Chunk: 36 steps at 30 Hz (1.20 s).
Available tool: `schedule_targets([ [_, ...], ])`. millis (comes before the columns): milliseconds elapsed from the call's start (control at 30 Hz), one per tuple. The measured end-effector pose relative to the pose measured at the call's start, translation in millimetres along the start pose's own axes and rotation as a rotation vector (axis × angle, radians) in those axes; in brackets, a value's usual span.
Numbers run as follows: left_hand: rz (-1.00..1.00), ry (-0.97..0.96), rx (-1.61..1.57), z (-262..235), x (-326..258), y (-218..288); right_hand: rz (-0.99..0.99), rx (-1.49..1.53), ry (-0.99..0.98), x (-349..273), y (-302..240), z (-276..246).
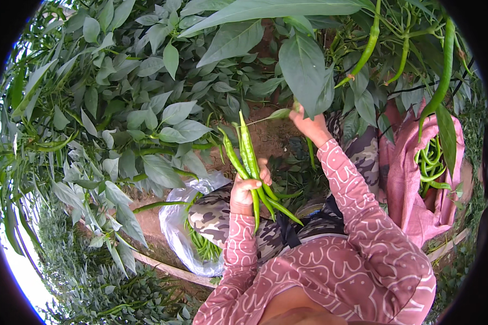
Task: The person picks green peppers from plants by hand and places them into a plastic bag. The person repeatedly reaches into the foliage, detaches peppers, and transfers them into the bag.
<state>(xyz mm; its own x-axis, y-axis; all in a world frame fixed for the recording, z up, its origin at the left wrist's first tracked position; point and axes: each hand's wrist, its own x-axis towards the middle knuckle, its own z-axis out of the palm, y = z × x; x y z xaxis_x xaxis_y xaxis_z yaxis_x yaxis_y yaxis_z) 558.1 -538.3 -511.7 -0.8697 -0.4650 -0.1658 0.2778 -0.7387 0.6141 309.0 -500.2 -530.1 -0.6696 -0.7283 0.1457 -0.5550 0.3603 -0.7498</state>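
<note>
Head view: my left hand (248, 190) is raised, fist clamped on a bunch of green chillies (250, 162). Right hand (309, 125) stretches up into the leaves (303, 70); can't tell its grip.

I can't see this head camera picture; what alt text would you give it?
A person's left hand grips a bunch of long green chillies while the right hand reaches up into a leafy chilli plant. A clear plastic bag and a pink cloth bag beside them hold more chillies.
</note>
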Motion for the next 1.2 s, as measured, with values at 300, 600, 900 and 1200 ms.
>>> schedule_targets([
  [300, 0.114, 0.167, 0.198, 7.8, -7.9, -3.9, 0.271, -0.091, -0.272, -2.9, 58.8, 14.1],
  [600, 0.094, 0.112, 0.188, 29.2, 2.9, -25.8, 0.073, 0.855, -0.501, -35.6, -86.0, 12.6],
  [900, 0.481, 0.315, 0.341, 70.2, -71.4, -8.7, -0.453, 0.984, -0.511, 3.9, -224.0, 39.5],
  [1200, 0.646, 0.497, 0.314, 76.5, -119.6, -5.8, -0.062, 0.921, -0.836, 47.0, -284.5, 10.2],
])
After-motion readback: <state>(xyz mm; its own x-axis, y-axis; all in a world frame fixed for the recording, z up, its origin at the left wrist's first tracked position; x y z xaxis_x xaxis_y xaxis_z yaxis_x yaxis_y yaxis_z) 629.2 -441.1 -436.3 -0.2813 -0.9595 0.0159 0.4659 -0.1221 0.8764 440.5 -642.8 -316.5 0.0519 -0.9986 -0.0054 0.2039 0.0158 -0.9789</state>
